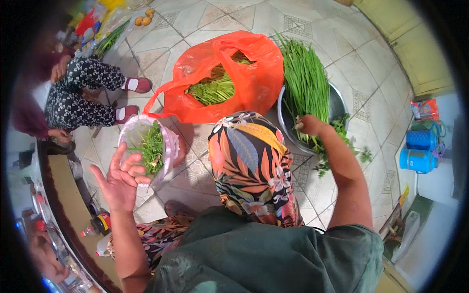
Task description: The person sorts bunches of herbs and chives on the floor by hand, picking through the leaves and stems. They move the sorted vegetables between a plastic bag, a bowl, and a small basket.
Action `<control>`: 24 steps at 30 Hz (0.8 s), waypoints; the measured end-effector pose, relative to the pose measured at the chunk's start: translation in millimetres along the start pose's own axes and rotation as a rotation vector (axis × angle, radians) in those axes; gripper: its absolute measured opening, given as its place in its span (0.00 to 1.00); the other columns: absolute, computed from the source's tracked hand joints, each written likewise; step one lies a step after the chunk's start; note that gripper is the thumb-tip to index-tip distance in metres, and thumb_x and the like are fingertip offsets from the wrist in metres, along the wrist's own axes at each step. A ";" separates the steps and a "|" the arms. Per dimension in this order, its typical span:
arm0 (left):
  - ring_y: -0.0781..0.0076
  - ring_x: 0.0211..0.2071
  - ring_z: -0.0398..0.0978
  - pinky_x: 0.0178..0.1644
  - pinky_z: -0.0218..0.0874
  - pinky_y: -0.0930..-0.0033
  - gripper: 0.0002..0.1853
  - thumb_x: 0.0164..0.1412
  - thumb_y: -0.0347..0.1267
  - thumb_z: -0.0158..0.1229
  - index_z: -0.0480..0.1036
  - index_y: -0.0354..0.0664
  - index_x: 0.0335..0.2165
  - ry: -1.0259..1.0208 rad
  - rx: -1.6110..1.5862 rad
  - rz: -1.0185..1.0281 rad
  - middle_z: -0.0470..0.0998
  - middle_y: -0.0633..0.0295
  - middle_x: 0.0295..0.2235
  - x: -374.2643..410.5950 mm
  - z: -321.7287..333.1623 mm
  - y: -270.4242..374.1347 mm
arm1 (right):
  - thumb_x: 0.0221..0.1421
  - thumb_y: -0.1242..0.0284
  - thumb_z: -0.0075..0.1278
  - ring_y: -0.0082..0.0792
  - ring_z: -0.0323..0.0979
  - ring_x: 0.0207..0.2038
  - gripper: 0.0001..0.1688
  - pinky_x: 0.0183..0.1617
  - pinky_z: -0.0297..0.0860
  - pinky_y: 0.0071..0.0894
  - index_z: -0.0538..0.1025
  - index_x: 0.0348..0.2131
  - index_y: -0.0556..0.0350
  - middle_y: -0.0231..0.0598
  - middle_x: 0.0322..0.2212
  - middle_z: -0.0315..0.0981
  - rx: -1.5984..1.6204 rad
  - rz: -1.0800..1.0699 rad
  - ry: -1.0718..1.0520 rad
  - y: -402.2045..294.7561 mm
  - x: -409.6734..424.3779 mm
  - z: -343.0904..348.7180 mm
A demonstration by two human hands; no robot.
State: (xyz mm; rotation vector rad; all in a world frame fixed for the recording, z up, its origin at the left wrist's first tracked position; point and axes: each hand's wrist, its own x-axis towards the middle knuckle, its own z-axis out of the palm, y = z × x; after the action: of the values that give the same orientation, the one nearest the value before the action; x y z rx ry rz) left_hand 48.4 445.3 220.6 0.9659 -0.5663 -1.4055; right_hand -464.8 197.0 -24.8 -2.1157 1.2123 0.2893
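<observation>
My left hand (124, 179) is raised with its palm up and fingers apart, holding nothing. Just beyond its fingertips is a bin lined with a pale plastic bag (171, 146), with leafy green scraps (153, 150) inside. At right, my right hand (310, 125) has its fingers closed at the pale root ends of long green chive-like stalks (306, 78). These stalks lie over a metal basin (339, 99), and leafy herbs (339, 128) hang across its near rim, partly behind my forearm. Between the containers, an open red plastic bag (263, 88) holds green stems (214, 89).
A seated person in patterned trousers (86, 77) is at the left. Behind lie round yellowish produce (146, 19) and more green stalks (111, 38). A blue container (417, 159) stands at the right; bottles (99, 223) are at lower left. The floor is tiled.
</observation>
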 end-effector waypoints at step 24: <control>0.58 0.34 0.76 0.34 0.71 0.49 0.43 0.58 0.63 0.28 0.59 0.38 0.54 0.253 -0.019 -0.155 0.74 0.46 0.40 10.4 -11.1 -54.3 | 0.44 0.75 0.45 0.44 0.74 0.33 0.10 0.36 0.70 0.44 0.70 0.32 0.55 0.45 0.31 0.74 -0.227 0.101 0.598 -5.2 69.5 72.8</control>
State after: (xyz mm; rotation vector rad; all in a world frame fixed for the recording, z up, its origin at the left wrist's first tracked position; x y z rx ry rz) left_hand 28.8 443.2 167.8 1.1717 -0.2943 -1.3952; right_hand -413.0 198.8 -111.3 -2.4326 1.6907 -0.1936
